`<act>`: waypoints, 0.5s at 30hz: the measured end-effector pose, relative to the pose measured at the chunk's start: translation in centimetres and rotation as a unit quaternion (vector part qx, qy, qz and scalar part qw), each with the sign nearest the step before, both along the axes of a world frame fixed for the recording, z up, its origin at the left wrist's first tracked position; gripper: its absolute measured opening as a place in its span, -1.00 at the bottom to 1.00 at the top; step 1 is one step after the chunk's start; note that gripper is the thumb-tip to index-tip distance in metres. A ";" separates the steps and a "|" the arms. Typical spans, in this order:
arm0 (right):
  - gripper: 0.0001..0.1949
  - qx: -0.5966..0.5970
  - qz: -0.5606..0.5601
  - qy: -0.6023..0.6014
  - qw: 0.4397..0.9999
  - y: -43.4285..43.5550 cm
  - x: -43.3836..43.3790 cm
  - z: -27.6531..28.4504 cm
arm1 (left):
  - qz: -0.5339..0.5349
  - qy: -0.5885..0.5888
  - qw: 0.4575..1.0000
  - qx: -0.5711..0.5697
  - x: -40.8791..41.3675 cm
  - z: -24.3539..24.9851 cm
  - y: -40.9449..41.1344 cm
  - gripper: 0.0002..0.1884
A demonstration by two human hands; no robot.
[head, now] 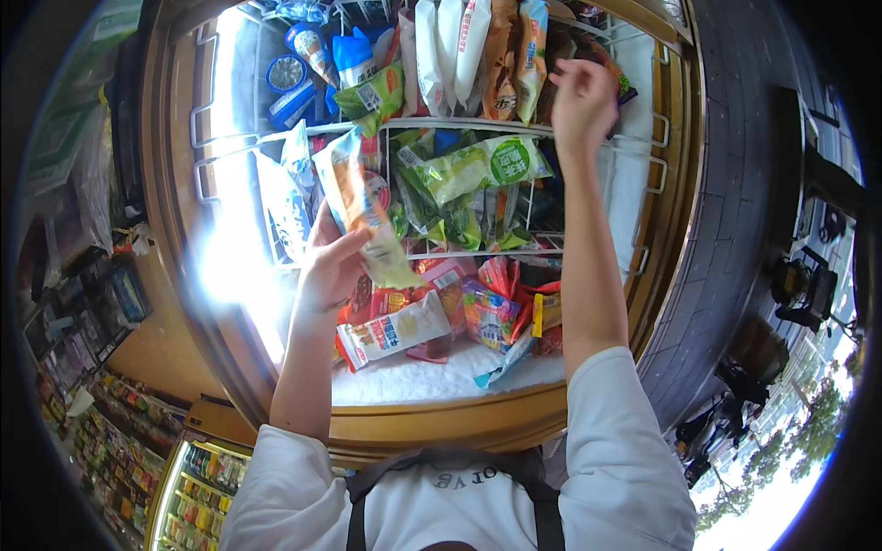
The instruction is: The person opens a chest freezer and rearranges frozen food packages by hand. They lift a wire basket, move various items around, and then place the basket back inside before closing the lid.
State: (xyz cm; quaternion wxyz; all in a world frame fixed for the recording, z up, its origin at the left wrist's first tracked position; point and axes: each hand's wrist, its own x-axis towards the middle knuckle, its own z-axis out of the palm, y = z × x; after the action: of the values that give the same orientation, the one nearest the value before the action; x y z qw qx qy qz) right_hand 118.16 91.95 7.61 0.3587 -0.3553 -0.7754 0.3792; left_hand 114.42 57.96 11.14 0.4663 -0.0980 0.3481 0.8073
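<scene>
My left hand (pixel 332 258) grips an orange and pale-green wrapped ice pop (pixel 365 213), its thumb across the wrapper, above the middle and front of a chest freezer. My right hand (pixel 586 103) hovers over the back right of the freezer with loosely curled fingers, and I see nothing held in it. Just left of it stands a similar orange and yellow ice pop packet (pixel 532 58), beside a brown packet (pixel 501 62). Dark wrapped packets (pixel 623 89) lie partly hidden behind the right hand. Between my arms, a green ice cream packet (pixel 479 169) rests on others in the middle wire basket.
White wire dividers (pixel 468 125) cross the freezer. White packets (pixel 448 55) stand at the back, with wrapped cones (pixel 313 52) to their left. Near the front lie a white packet (pixel 396 329) and red packets. Frost (pixel 441 381) coats the floor before the wooden rim (pixel 448 421).
</scene>
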 end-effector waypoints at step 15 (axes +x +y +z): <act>-0.72 0.016 -0.082 -0.098 0.992 -4.0 2.4 -0.3 | 0.007 0.039 0.996 -0.077 2.4 0.1 1.5 -0.35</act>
State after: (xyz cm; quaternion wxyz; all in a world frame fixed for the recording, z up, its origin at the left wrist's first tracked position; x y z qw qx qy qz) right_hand 120.53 87.93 7.27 0.3168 -0.4470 -0.7811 0.2994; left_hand 116.78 59.43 11.26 0.4378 -0.1044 0.4269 0.7843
